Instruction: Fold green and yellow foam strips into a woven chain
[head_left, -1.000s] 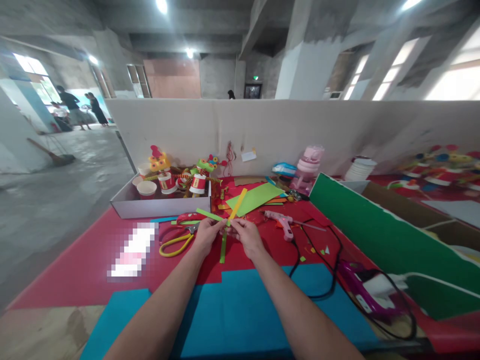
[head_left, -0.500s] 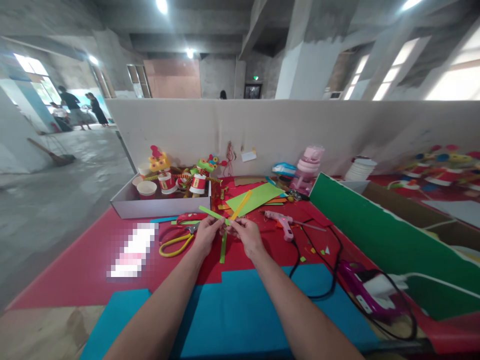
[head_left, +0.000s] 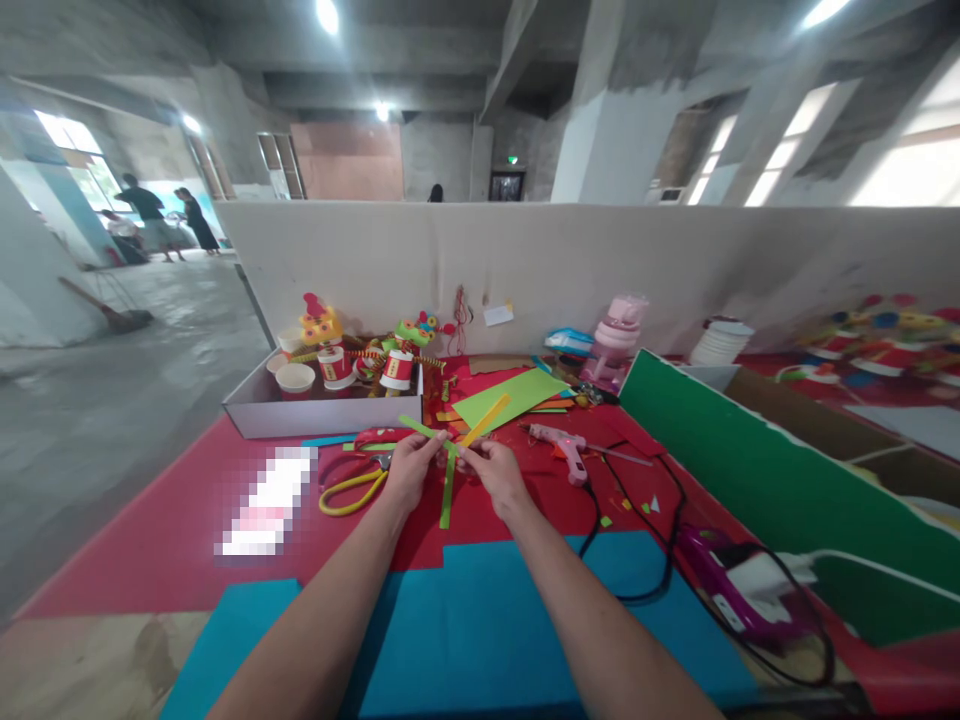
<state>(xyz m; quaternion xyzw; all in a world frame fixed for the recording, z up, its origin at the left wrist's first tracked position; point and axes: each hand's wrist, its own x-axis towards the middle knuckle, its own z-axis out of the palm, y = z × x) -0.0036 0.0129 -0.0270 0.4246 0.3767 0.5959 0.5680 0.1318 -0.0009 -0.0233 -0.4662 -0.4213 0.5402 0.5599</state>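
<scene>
Close together over the red tabletop, both my hands pinch narrow paper strips. My left hand (head_left: 409, 474) has its thumb and fingers closed on a green paper strip (head_left: 448, 495), whose one length hangs down between the hands while another points up to the left. A yellow-orange paper strip (head_left: 487, 420) slants up to the right from my right hand (head_left: 496, 477), which is closed at the spot where the strips meet. Fingertips hide the exact joint. Just left of my left hand lie yellow-handled scissors (head_left: 352, 495). A pink glue gun (head_left: 566, 450) rests right of my right hand.
A white box (head_left: 322, 418) holds paper cups and cup figures at the back left. Green paper (head_left: 510, 395) lies behind the hands. Blue sheets (head_left: 480, 630) cover the front. At right stand a green-sided box (head_left: 750, 490) and a purple power strip (head_left: 742, 590) with cables.
My fingers have shifted slightly at the joint, and more of the hanging green strip's top shows between them. The yellow-orange strip has tilted a little further right.
</scene>
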